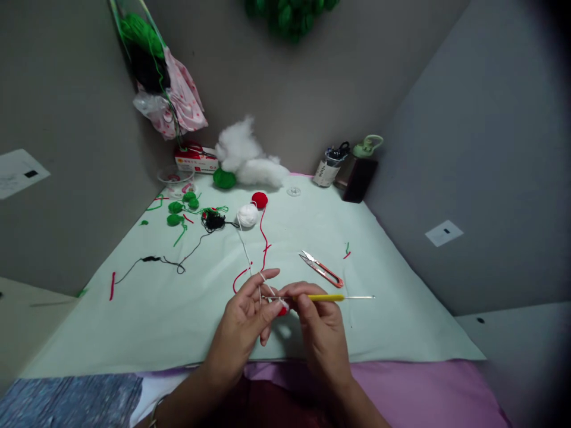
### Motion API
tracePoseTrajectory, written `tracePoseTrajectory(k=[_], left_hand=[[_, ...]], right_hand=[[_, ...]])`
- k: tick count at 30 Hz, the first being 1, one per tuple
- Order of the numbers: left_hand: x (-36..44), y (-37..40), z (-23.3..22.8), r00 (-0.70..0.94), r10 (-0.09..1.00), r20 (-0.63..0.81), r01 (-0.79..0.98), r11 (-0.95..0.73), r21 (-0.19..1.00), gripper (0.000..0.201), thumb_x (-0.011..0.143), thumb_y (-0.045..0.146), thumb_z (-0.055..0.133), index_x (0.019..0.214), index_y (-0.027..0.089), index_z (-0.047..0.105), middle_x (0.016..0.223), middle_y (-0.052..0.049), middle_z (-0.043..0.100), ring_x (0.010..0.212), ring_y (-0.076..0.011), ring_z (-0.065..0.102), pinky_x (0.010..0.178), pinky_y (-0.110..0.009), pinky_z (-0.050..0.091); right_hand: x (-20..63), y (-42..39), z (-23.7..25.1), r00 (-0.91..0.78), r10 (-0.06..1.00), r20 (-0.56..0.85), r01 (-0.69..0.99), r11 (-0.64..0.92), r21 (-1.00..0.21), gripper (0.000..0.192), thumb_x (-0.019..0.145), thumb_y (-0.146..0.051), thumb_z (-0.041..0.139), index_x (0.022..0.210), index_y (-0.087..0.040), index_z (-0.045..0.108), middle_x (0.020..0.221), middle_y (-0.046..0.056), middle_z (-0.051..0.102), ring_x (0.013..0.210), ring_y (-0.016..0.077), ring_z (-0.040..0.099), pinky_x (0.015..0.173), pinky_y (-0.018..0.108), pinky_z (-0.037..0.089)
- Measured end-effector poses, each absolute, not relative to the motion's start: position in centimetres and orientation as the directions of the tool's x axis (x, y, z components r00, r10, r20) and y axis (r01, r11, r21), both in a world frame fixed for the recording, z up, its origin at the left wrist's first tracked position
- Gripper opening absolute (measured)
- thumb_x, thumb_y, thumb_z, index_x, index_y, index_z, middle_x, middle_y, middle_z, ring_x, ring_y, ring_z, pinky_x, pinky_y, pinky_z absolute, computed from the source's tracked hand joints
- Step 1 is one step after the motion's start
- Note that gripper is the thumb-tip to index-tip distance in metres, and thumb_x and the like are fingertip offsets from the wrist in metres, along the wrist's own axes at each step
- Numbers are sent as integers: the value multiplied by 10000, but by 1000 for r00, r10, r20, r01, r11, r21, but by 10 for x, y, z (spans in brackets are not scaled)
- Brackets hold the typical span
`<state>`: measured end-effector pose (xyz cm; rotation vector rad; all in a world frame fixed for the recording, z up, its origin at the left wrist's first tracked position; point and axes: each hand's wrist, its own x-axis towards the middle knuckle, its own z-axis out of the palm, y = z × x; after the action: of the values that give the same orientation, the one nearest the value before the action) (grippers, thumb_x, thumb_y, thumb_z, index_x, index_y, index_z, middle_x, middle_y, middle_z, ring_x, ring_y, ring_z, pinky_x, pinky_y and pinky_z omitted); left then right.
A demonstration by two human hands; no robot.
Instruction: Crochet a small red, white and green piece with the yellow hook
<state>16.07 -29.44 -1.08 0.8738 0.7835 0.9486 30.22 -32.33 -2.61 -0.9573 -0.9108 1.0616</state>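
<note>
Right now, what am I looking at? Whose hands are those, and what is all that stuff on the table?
There is no machine here. You see one picture, taken by a camera worn on a person's head, looking down at their own two hands. The left hand has white yarn looped over a finger and pinches a tiny red and white piece. The right hand holds a crochet hook with a yellow handle.

On the pale green table lie small orange snips, a white yarn ball, a red yarn ball, a green yarn ball, little green crocheted pieces, a tangle of black yarn and loose thread scraps. At the back sits a fluffy pile of white stuffing.
</note>
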Motion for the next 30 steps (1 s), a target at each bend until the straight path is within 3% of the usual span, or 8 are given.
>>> tracePoseTrajectory(k=[8,17,22,24,26,27,30], left_hand=[[151,-295,-6,391,893,-224,-391,382,838,607,849,379,826,1390,249,585,922,21,609,406,21,355,379,-153,269],[155,-299,0,340,909,-243,-442,382,811,600,803,363,871,1322,212,612,805,38,618,437,-4,333,400,-142,267],[158,-298,-4,371,880,-296,-460,451,765,346,765,351,905,956,144,704,582,89,496,419,-5,301,397,-124,243],[156,-295,-3,381,863,-330,-472,489,734,324,735,326,926,861,136,696,550,99,472,408,-1,280,385,-119,234],[150,-291,1,350,877,-330,-510,474,718,316,715,292,939,851,136,700,568,94,504,404,5,274,377,-113,241],[146,-289,3,316,892,-322,-535,448,716,309,707,271,943,846,136,702,583,89,525,402,9,271,374,-109,246],[132,-284,8,224,928,-297,-590,372,716,293,692,224,949,821,140,700,709,50,638,411,23,285,368,-97,255]], right_hand=[[290,-319,-12,212,925,314,-133,346,-929,125,971,-324,693,966,-279,810,884,19,665,725,134,635,652,255,526],[286,-324,-17,230,931,283,-141,319,-937,122,960,-322,698,925,-274,805,834,11,652,695,134,611,663,262,528],[284,-326,-20,223,944,243,-142,278,-950,130,961,-336,696,933,-263,799,836,12,658,725,140,616,686,261,524],[289,-331,-23,215,957,194,-183,235,-955,149,945,-361,718,1051,-272,774,867,12,677,723,140,621,684,261,525],[301,-341,-27,137,984,116,-218,144,-965,259,936,-396,727,1165,-275,722,909,15,698,719,138,625,685,262,523],[310,-349,-30,35,997,70,-200,76,-977,245,948,-417,706,1137,-262,720,917,18,703,716,135,624,683,260,516],[347,-382,-44,-373,908,-191,86,-171,-981,326,1021,-457,562,953,-212,765,846,31,705,734,148,618,684,262,487]])
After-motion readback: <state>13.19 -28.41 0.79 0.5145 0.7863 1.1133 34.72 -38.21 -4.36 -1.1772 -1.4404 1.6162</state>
